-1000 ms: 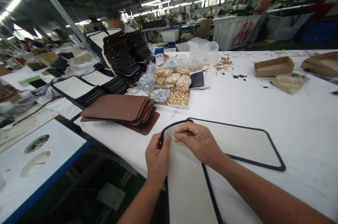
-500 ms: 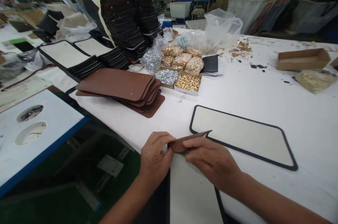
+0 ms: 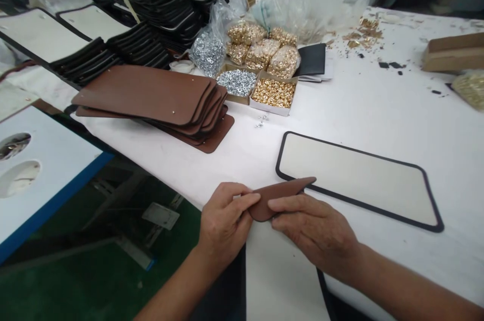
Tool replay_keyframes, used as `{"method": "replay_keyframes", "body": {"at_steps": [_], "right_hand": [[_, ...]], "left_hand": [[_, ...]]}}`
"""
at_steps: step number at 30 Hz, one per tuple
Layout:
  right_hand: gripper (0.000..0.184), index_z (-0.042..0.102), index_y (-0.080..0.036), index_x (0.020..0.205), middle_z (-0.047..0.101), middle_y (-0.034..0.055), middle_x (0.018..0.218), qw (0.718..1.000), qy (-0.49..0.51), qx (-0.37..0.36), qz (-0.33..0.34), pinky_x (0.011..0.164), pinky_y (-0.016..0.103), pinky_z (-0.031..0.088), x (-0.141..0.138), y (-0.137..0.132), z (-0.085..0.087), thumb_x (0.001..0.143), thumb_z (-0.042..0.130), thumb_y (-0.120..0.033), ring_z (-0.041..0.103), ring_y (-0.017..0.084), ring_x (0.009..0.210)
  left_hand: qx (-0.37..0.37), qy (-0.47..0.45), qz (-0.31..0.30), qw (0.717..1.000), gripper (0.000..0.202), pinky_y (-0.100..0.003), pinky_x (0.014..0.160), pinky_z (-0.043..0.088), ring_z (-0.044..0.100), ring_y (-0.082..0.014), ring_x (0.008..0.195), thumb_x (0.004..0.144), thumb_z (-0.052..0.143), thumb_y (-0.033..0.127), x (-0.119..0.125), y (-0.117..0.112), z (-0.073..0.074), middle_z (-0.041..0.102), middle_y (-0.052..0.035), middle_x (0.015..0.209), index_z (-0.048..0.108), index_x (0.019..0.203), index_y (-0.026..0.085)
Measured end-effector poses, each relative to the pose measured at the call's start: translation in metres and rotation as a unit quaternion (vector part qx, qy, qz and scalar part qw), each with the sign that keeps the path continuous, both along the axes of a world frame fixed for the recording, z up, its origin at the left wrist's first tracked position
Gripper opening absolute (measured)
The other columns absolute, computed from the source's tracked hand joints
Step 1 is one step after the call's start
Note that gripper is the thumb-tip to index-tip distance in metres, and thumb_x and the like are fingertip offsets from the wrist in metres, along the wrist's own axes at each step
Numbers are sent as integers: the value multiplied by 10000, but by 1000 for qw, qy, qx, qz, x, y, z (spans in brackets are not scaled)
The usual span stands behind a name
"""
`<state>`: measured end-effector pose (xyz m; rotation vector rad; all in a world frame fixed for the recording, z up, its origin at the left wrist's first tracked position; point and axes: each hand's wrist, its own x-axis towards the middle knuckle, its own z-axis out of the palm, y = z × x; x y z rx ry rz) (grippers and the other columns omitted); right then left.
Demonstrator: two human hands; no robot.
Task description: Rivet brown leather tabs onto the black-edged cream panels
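Observation:
A brown leather-like panel (image 3: 278, 194) is bent over at its far end, so its brown face shows above a pale, dark-edged back that runs down toward me. My left hand (image 3: 226, 222) pinches the folded end at its left corner, thumb and forefinger closed on it. From the other side my right hand (image 3: 317, 230) grips the same fold, fingers laid along the brown face and its thumb hidden. Just beyond the right hand, a pale panel with a black border (image 3: 359, 180) lies flat on the white table (image 3: 416, 124).
Stacked brown panels (image 3: 151, 91) lie at the left edge of the table. Behind them are a box of silver eyelets (image 3: 237, 82), a box of gold eyelets (image 3: 274, 93) and bagged eyelets (image 3: 262, 54). Tall black stacks (image 3: 159, 3) stand at the back; a blue-edged table (image 3: 53, 175) is at left.
The view has tipped down and closer. The bent end of the brown panel now shows more of its brown face; both hands keep hold of it.

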<state>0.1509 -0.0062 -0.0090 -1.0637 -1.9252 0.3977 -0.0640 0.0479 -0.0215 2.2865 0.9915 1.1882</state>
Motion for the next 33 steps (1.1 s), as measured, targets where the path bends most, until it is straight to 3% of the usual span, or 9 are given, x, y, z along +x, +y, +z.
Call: {"method": "replay_keyframes", "body": {"at_steps": [14,17,23,29,33], "right_hand": [[191,731,-271,1017,736,65,1165,999,26,-24,18,872,311,652,2,0,6,944,630,-126,740,183,1001],[188,731,-270,1006,697,73,1165,999,35,-13,1,815,291,640,-2,1,11,935,642,-120,718,171,956],[144,748,-245,910,657,4,797,999,-42,14,5,600,235,511,-15,23,10,944,649,-146,627,122,700],[168,746,-249,1037,736,37,971,1000,10,-24,17,764,270,574,-17,36,-1,965,642,-140,698,147,860],[102,735,-229,993,740,34,884,999,33,-16,1,734,298,578,-17,39,-2,934,696,-156,691,167,818]], "left_hand": [[-14,-7,-19,1000,317,-290,809,595,692,-164,948,852,615,-24,-2,2,-3,712,-46,1023,698,1025,229],[-72,-27,0,997,287,-261,774,571,692,-150,894,847,639,-12,0,5,2,714,-32,986,714,994,223],[-170,-44,-9,985,233,-253,781,531,676,-153,868,866,633,24,-2,7,14,711,-17,938,729,953,217],[-219,-28,-52,974,218,-243,823,512,663,-151,910,919,604,70,-7,12,18,696,-9,972,723,1005,231],[-259,-32,-76,962,220,-261,818,516,658,-162,889,952,581,115,-8,17,24,691,-13,935,748,1020,242]]}}
